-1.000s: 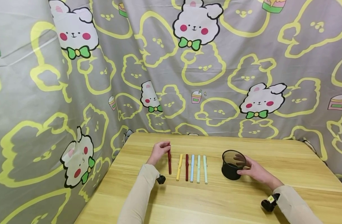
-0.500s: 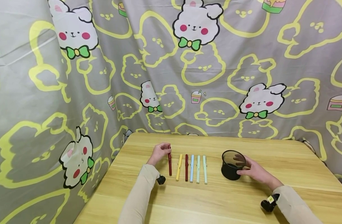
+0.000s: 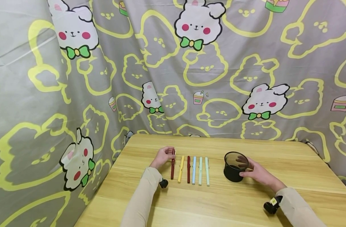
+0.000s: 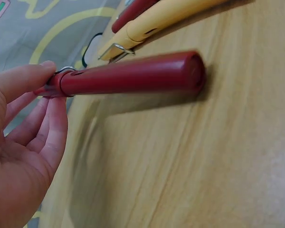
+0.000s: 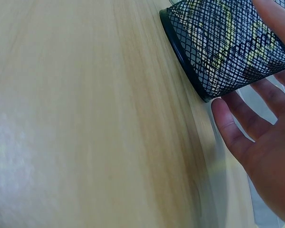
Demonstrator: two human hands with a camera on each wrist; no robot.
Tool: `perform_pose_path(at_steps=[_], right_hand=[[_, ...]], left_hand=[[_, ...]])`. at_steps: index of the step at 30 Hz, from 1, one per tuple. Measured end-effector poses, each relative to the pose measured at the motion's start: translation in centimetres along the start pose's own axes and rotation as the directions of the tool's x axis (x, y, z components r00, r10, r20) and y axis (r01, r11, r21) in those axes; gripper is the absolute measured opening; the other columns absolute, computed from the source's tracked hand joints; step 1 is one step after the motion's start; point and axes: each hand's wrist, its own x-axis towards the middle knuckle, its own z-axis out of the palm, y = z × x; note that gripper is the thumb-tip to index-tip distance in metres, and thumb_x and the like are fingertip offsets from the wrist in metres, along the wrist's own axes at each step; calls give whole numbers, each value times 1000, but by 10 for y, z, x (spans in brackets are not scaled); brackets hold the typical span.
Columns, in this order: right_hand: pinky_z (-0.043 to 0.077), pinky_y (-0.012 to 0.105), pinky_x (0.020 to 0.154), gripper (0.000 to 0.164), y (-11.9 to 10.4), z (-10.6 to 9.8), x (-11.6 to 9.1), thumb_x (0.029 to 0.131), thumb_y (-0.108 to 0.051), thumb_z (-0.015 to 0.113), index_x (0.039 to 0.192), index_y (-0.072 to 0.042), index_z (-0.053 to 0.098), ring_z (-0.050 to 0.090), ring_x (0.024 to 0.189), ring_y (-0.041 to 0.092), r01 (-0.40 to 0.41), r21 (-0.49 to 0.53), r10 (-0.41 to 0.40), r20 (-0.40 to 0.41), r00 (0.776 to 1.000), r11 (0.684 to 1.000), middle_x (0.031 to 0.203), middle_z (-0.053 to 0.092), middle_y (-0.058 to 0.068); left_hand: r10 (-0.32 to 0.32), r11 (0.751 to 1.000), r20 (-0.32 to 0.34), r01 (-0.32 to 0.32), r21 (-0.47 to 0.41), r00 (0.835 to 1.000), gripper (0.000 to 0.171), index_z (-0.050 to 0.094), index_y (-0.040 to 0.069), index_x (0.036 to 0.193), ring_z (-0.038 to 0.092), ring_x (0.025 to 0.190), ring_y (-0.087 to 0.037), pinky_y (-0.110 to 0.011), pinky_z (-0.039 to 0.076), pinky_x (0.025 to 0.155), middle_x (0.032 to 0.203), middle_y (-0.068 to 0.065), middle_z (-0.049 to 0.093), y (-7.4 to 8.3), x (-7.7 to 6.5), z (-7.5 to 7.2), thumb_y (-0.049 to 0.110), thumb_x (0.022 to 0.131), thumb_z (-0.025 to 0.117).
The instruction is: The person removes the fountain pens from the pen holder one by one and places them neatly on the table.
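My left hand (image 3: 163, 156) pinches a dark red pen (image 3: 172, 170) near its clip end, between thumb and fingers. In the left wrist view that red pen (image 4: 133, 75) points away from the hand and casts a shadow on the wood. To its right, a row lies on the table: a yellow pen (image 3: 181, 170), another dark red pen (image 3: 188, 170), a light blue pen (image 3: 194, 170) and two pale green pens (image 3: 200, 171). My right hand (image 3: 259, 173) holds the black mesh pen holder (image 3: 232, 175) from its right side, thumb in front and fingers behind. The holder stands upright.
The wooden table (image 3: 207, 205) reaches back to a grey curtain (image 3: 167, 72) with cartoon prints. Black wrist cameras (image 3: 271, 207) sit on both wrists, close above the tabletop.
My left hand has shifted slightly toward me and to the right with the red pen, nearer the yellow one. The right hand and the pen holder have stayed in place.
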Motion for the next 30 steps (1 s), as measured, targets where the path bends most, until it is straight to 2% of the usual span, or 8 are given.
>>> perform_pose_path(at_steps=[7,12,20,30], right_hand=[[44,20,88,70,1,0,0,85,-5,69,143,6,30,49,119,33,8,0,-8,-1,1000,1000,139,37,31],[43,20,88,70,1,1,0,85,-5,69,142,6,31,50,119,30,1,2,-1,-15,1000,1000,139,38,31],[43,20,88,70,0,2,0,85,-4,69,142,6,31,45,117,46,9,4,-9,-13,1000,1000,138,37,32],[45,20,87,70,-1,1,-1,85,-5,69,143,6,30,47,118,41,15,5,-15,-2,1000,1000,138,37,32]], left_hand=[[15,1000,34,-16,25,999,46,53,-10,124,58,102,-33,-35,52,81,109,-21,62,-5,0,4,-3,82,70],[-8,998,69,3,68,998,44,56,-7,123,58,100,-30,-34,51,80,108,-19,62,-6,-1,6,1,82,71],[-21,998,117,15,57,993,43,55,-9,123,59,101,-31,-35,53,80,110,-21,62,-13,-1,11,-2,83,69],[-36,983,115,15,180,993,41,58,-8,119,61,93,-25,-32,53,75,101,-15,64,-3,-3,12,0,82,71]])
